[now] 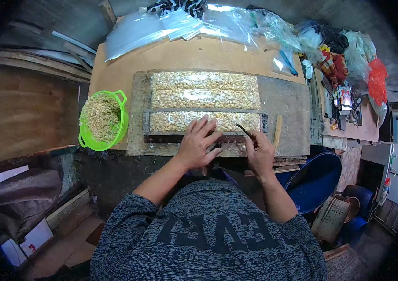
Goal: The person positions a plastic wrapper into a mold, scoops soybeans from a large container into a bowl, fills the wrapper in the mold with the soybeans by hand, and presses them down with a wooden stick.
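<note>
Three long clear-plastic packs of pale yellowish kernel-like bits lie in rows on a worn board (288,107). The far pack (203,80) and the middle pack (206,99) sit behind a narrow wooden frame (147,122). Inside that frame lies the near pack (173,122). My left hand (200,143) rests with spread fingers over the near pack's front edge, holding nothing. Pinched between the thumb and fingers of my right hand (261,152) is a thin dark curved tool (243,129). Its tip points up and left over the near pack's right part. The exact kind of tool is unclear.
A green plastic basket (125,122) of the same pale bits stands at the left. Clear plastic sheets (136,35) lie along the back. A wooden stick (278,130) lies right of the frame. Plastic bags (311,37) crowd the back right, and a blue tub (318,180) stands below.
</note>
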{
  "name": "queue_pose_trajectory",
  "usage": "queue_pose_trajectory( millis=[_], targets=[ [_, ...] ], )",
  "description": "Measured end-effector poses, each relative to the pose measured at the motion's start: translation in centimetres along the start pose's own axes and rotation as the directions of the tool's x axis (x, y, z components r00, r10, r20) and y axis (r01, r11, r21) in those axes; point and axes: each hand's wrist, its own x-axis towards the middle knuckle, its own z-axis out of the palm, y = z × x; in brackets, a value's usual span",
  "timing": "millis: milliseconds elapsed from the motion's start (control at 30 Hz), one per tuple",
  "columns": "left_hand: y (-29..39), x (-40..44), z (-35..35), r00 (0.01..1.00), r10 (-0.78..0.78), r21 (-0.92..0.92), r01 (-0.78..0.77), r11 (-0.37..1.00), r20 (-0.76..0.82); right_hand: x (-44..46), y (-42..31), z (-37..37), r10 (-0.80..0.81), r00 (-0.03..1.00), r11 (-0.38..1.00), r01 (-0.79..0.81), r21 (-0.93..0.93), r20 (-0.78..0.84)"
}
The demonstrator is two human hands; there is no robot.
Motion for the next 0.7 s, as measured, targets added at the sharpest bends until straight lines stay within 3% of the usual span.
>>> queue_pose_trajectory(
  millis=[67,167,433,500,533,700],
  targets=[
    [-0.4,-0.6,-1.3,0.999,-0.032,0.099,0.032,0.995,0.000,-0.3,0.0,0.0,0.118,0.992,0.993,-0.119,0.014,0.046],
    [-2.3,-1.9,-2.5,0.999,-0.052,0.131,0.051,0.990,0.007,-0.4,-1.3,0.3,0.169,0.985,0.982,-0.171,0.081,0.035],
    [-4.3,-4.2,-3.7,0.997,-0.059,0.133,0.052,0.990,0.054,-0.6,-3.4,4.7,0.171,0.982,0.970,-0.181,0.161,0.075],
    [-4.3,-4.2,-3.8,0.998,-0.049,0.118,0.044,0.992,0.041,-0.4,-4.6,5.6,0.120,0.990,0.971,-0.132,0.197,0.073],
    [-4.4,-4.2,-3.8,0.998,-0.042,0.109,0.038,0.993,0.036,-0.4,-4.6,6.2,0.048,0.998,0.989,-0.052,0.138,0.035],
    [-4.8,-4.4,-3.6,0.999,-0.029,0.085,0.028,0.996,0.015,0.1,-5.8,7.8,-0.031,0.999,0.998,0.029,0.056,0.044]
  ],
)
